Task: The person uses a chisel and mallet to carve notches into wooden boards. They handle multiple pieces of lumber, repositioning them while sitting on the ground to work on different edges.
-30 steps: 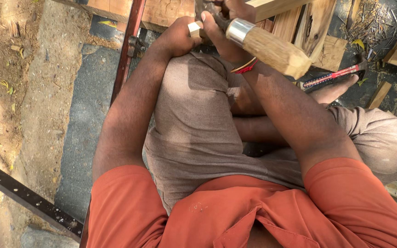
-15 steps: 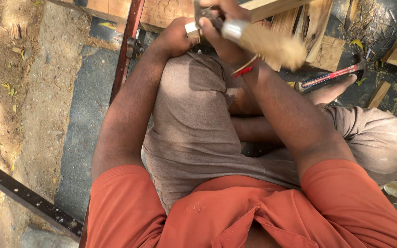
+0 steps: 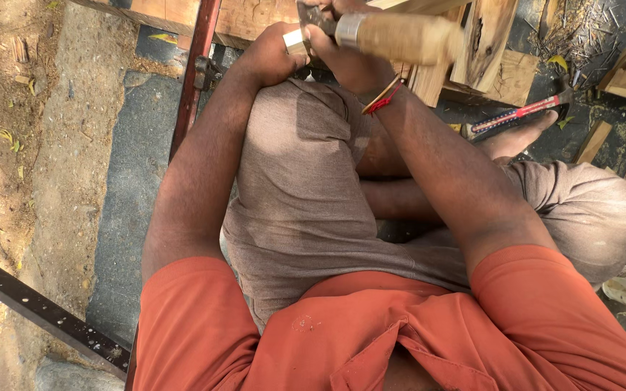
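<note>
A wooden-handled mallet (image 3: 400, 36) is gripped in the closed right hand (image 3: 349, 61) above the raised knee (image 3: 306, 123); a chisel (image 3: 297, 42) is clasped in the left hand (image 3: 269, 58) just beside it, against the planks (image 3: 255, 18)

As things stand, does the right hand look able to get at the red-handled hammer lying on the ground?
Probably not right away. The right hand is wrapped around a wooden handle up by the boards. The red-handled hammer lies in the open beside the bare foot, nothing covering it, so a freed hand likely could.
</note>
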